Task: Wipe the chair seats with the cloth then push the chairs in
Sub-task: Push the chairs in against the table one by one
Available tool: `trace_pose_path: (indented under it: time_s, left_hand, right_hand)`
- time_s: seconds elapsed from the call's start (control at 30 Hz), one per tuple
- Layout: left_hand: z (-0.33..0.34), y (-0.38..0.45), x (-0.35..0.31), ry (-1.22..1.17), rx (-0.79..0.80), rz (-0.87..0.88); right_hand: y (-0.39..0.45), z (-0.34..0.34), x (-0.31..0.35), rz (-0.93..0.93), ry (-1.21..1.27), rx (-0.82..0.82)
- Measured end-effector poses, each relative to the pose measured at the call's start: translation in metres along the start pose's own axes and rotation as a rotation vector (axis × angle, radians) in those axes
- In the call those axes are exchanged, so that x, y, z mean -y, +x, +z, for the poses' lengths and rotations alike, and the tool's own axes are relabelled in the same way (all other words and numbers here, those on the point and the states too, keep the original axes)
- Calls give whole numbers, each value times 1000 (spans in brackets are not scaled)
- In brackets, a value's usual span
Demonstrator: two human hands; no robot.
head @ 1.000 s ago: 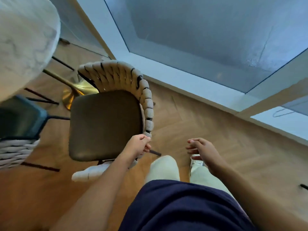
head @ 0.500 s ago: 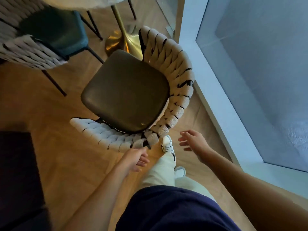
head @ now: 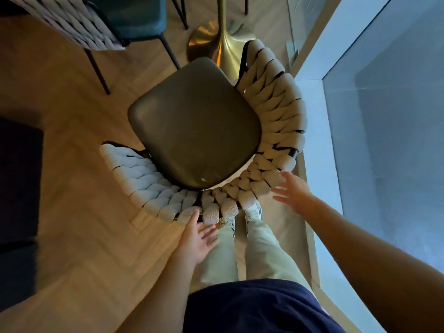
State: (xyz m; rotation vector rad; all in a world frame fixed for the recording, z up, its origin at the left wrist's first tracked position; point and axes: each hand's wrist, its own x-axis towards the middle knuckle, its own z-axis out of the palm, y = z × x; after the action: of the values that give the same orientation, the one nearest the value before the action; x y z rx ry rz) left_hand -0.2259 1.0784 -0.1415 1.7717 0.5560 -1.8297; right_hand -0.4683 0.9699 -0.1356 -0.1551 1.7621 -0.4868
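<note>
A chair with a dark olive seat (head: 194,123) and a curved backrest of thick woven cream rope (head: 276,131) stands right in front of me, its back toward my legs. My left hand (head: 198,239) is open, its fingers spread and its fingertips at the rope at the bottom of the backrest. My right hand (head: 292,191) is open too, fingers spread, reaching the rope on the right side of the backrest. No cloth is in view.
A second chair with a teal seat (head: 134,18) and grey woven back stands at the upper left. The table's gold pedestal base (head: 216,46) is just beyond the olive chair. A glass wall with a white sill (head: 319,131) runs along the right. A dark rug (head: 19,179) lies left.
My left hand has let go of the backrest and both hands have opened and moved to the rope back. My view has swung round behind the chair.
</note>
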Motion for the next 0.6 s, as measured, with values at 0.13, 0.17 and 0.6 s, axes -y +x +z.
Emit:
trace_pose_path:
  time_s: [0.13, 0.17, 0.6]
  left_hand:
    - [29, 18, -1, -306, -85, 42]
    - [33, 24, -4, -335, -95, 31]
    - [34, 38, -5, -173, -206, 60]
  right_hand:
    - [20, 6, 23, 99, -4, 43]
    - [24, 8, 24, 116, 0, 45]
    - [54, 12, 13, 86, 39, -18]
